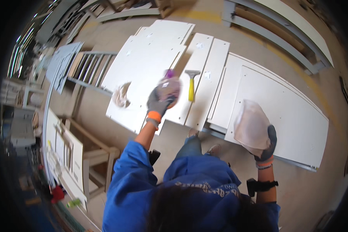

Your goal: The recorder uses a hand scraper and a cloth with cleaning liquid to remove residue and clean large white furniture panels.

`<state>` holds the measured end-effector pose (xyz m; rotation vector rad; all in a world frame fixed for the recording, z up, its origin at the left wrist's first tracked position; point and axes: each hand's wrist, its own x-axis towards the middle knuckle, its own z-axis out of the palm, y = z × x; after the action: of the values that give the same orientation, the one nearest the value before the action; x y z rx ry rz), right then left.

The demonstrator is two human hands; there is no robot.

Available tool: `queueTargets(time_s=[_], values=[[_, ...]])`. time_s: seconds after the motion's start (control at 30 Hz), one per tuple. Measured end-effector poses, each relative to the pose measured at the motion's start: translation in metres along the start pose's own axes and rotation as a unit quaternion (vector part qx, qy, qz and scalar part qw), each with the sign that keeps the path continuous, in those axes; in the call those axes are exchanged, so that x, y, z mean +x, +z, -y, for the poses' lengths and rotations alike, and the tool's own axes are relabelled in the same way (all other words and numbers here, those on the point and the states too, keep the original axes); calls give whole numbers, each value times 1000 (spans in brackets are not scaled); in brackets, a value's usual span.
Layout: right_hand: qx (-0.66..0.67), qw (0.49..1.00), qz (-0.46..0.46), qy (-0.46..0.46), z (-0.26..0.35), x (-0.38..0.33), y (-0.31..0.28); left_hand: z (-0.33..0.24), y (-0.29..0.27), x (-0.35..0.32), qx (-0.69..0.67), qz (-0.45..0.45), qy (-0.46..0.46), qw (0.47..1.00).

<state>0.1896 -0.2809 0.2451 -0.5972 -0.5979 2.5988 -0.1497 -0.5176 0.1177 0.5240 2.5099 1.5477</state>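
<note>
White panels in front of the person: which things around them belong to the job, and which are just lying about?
Likely part of it:
- bottle with a purple top, blurred, in the left hand
- pale cloth in the right hand
- white panels
- yellow-handled scraper, perhaps

Probably just about:
- blue-grey sheets
- white-topped bench, upper right
</note>
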Motion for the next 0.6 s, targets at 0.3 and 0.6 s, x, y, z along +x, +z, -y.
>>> queueTargets(time_s=[0.3, 0.6], values=[[35, 955, -256, -148, 3, -77, -43, 242, -56, 150, 144, -330, -83, 929], [118, 901, -252, -334, 35, -163, -84, 207, 10, 127, 93, -238, -100, 961]])
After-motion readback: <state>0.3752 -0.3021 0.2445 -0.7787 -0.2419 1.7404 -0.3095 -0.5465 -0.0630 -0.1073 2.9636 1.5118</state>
